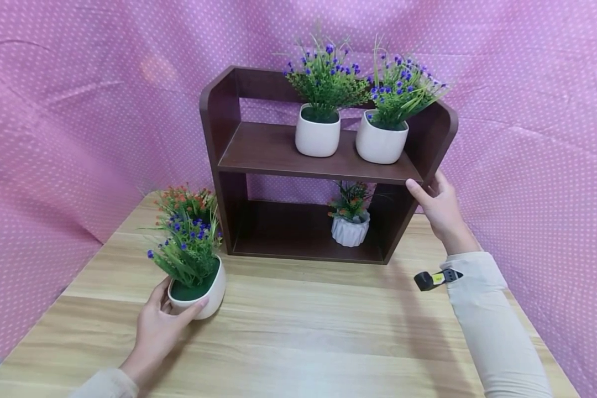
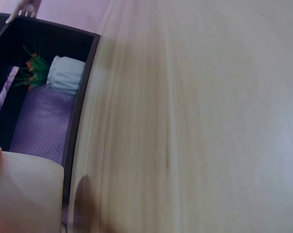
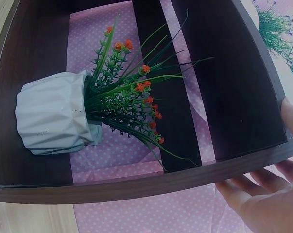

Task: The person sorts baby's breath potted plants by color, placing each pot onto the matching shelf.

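Note:
In the head view my left hand point(image 1: 160, 326) grips a white pot point(image 1: 214, 290) of artificial purple flowers, tilted over the table at the left; the left wrist view shows the pot's side point(image 2: 27, 189) close up. My right hand point(image 1: 443, 207) holds the right side panel of a dark brown two-tier shelf point(image 1: 278, 149), thumb at the middle board's end and fingers behind. Two white pots point(image 1: 317, 132) with purple flowers stand on the upper board. On the lower board sits a ribbed white pot point(image 3: 54, 114) with orange flowers.
Orange flowers point(image 1: 186, 202) show behind the held plant, left of the shelf; their pot is hidden. Under everything is a light wood table point(image 1: 298, 331). A pink dotted cloth point(image 1: 104, 110) hangs around the back and sides.

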`<state>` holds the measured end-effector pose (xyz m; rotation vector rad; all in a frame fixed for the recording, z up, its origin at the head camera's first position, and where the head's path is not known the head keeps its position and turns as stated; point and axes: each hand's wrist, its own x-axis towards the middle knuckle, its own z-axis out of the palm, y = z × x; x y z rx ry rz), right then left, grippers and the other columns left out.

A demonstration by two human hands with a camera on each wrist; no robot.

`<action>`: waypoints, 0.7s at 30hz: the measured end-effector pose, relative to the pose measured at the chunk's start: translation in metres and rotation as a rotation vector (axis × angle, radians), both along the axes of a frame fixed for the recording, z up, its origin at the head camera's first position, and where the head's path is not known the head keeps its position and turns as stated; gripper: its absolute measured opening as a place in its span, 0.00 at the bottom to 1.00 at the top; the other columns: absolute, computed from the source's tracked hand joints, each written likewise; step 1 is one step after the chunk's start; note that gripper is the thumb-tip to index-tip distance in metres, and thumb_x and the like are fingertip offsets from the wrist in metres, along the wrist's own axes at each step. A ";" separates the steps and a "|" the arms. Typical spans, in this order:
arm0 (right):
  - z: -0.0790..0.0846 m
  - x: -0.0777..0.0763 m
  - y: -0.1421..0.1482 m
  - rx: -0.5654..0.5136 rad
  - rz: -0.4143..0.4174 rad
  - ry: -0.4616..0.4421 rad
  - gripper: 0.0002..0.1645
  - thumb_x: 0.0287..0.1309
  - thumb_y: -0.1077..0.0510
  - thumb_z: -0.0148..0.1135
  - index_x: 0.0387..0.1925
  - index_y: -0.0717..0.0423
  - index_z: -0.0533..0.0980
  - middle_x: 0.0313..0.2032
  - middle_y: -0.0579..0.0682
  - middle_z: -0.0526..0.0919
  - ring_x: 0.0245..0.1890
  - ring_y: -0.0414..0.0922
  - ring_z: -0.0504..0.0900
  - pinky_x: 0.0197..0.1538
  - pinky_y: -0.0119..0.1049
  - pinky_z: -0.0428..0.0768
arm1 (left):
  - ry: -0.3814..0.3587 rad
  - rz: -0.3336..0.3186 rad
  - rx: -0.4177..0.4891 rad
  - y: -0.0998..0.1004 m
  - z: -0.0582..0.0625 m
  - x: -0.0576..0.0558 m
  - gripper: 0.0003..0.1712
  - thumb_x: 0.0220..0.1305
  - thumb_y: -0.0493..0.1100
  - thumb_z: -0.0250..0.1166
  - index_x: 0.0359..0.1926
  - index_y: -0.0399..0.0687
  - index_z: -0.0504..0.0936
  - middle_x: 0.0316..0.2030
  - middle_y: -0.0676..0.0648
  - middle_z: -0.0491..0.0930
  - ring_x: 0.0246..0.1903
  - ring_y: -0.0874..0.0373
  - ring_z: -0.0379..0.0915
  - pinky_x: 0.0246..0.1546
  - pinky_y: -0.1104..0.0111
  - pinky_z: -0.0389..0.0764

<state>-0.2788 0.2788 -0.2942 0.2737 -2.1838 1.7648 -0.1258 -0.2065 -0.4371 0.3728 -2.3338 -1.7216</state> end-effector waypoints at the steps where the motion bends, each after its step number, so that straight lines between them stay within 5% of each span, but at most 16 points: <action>1: 0.000 0.000 0.000 0.001 0.000 -0.002 0.38 0.63 0.54 0.62 0.71 0.44 0.58 0.69 0.55 0.63 0.70 0.53 0.59 0.69 0.55 0.62 | -0.005 -0.001 -0.001 0.000 0.001 0.001 0.56 0.50 0.41 0.76 0.74 0.41 0.52 0.68 0.33 0.59 0.66 0.43 0.60 0.53 0.90 0.64; 11: -0.003 -0.001 0.003 0.000 -0.001 -0.012 0.38 0.63 0.54 0.62 0.71 0.43 0.59 0.69 0.55 0.63 0.70 0.53 0.60 0.68 0.54 0.64 | 0.010 -0.016 0.017 0.004 0.012 0.014 0.54 0.50 0.40 0.75 0.73 0.46 0.54 0.70 0.41 0.60 0.67 0.57 0.58 0.54 0.90 0.64; 21: -0.003 -0.003 0.002 -0.042 0.009 0.012 0.37 0.62 0.55 0.63 0.70 0.45 0.60 0.67 0.56 0.65 0.67 0.51 0.63 0.67 0.46 0.69 | 0.065 -0.076 -0.015 0.008 0.034 0.018 0.54 0.49 0.38 0.76 0.73 0.45 0.56 0.70 0.41 0.59 0.68 0.56 0.57 0.56 0.88 0.64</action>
